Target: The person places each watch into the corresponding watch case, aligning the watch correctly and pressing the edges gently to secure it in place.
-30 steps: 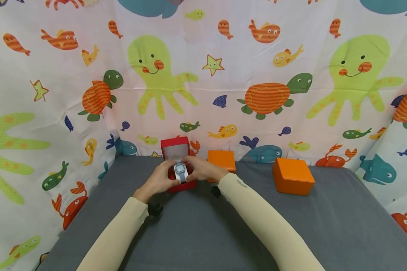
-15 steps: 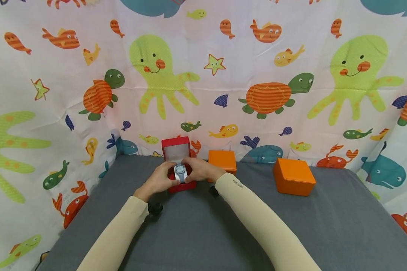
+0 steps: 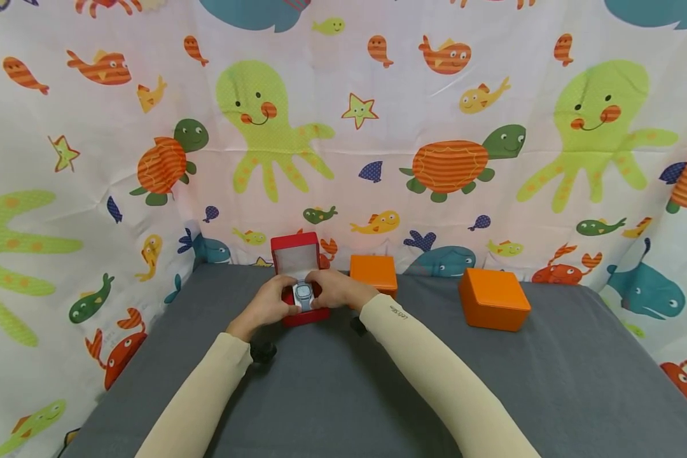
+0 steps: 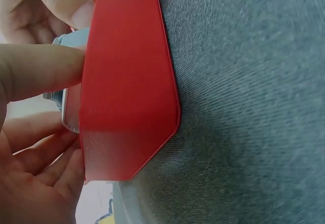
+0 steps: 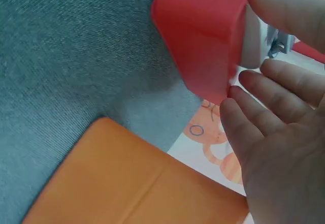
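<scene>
A light grey-blue wristwatch, strapped round a pale cushion, sits in an open red watch box at the back of the table. The box's raised lid shows a pale lining. My left hand grips the watch and cushion from the left, its thumb at the box rim in the left wrist view. From the right, my right hand holds them too, thumb at the near side and fingers along the box's side. The cushion's lower part is hidden inside the red box.
Just right of the red box stands an orange box, partly behind my right wrist. A second orange box is farther right. Grey cloth covers the table, and a sea-animal curtain hangs behind and at both sides.
Between my hands, the watch and cushion have sunk slightly lower into the red box. Both hands keep their hold, and the boxes stay where they were.
</scene>
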Available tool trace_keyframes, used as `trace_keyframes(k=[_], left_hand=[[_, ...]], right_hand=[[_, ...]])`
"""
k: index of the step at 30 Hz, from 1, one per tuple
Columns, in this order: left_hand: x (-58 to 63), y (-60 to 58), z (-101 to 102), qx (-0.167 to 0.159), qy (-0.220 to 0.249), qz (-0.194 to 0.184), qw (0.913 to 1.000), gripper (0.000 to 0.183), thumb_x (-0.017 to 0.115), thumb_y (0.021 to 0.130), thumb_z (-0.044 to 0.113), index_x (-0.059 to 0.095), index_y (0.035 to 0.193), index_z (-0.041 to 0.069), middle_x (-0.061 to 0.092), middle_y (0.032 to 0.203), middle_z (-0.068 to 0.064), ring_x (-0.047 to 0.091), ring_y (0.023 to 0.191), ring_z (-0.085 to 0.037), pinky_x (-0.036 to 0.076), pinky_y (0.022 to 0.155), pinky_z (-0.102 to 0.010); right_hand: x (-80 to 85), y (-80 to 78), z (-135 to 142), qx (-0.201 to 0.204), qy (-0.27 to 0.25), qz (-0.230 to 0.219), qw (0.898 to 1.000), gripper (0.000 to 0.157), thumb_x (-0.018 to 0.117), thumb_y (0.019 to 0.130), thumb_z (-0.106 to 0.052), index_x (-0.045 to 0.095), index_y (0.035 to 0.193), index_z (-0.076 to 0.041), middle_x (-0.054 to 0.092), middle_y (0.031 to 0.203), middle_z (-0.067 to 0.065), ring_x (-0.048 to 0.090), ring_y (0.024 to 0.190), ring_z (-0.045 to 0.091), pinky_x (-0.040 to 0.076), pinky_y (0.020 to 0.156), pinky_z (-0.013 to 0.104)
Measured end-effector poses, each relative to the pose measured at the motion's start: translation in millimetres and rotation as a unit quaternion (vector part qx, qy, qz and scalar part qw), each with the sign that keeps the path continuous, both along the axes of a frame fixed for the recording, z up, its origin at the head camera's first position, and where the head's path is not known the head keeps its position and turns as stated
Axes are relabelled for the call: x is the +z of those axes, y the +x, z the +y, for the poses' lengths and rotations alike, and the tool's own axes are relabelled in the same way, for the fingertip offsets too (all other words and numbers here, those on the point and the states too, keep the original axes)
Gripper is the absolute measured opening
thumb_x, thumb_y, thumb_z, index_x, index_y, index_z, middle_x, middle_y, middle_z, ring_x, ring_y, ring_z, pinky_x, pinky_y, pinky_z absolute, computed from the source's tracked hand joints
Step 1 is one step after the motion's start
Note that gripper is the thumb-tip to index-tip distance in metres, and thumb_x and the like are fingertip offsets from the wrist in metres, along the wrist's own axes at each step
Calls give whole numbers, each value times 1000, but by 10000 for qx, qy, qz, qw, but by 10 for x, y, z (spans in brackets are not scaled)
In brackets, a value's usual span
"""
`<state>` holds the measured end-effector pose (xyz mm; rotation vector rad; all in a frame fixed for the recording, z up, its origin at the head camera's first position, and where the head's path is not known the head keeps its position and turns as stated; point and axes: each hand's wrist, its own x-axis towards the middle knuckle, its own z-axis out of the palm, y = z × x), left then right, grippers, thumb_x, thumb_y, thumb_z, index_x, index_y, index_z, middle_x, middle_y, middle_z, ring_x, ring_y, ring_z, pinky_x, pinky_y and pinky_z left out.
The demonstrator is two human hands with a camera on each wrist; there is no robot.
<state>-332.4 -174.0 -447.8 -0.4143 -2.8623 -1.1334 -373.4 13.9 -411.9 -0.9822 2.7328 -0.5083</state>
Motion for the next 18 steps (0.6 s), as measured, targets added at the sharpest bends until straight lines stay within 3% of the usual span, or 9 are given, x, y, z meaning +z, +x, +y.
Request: trace_keyframes(k=[4, 11, 14, 18], left_hand=[[-8, 60, -11, 85, 63, 120, 9999, 63, 81, 74, 15, 54, 129, 4, 51, 127, -13, 47, 113, -30, 47, 94, -48], [-47, 200, -48, 450, 207, 395, 9980, 65, 79, 76, 18, 51, 132, -1, 48, 129, -18, 47, 113, -33, 48, 91, -49], [-69, 249, -48, 683, 355, 334, 9965, 67, 80, 75, 18, 50, 132, -3, 47, 129, -19, 50, 112, -33, 50, 90, -47], [-96, 288, -37, 810, 723, 48, 9941, 69, 80, 75, 11, 47, 134, -6, 44, 130, -22, 53, 113, -37, 50, 90, -45]], right_hand=[[102, -40, 46, -154, -307, 17, 9994, 54, 74, 84, -25, 54, 129, -5, 60, 118, 10, 53, 97, 20, 48, 92, 34], [366, -126, 81, -939, -1132, 479, 9880, 51, 74, 83, -35, 47, 116, -7, 55, 102, 10, 52, 89, 18, 52, 73, 25], [441, -161, 59, -971, -1057, 823, 9862, 66, 74, 82, -40, 42, 131, -10, 53, 117, 10, 52, 101, 20, 53, 82, 29], [499, -196, 39, -827, -620, 1080, 9888, 83, 71, 83, -44, 28, 150, -21, 41, 142, 9, 46, 120, 22, 48, 95, 36]])
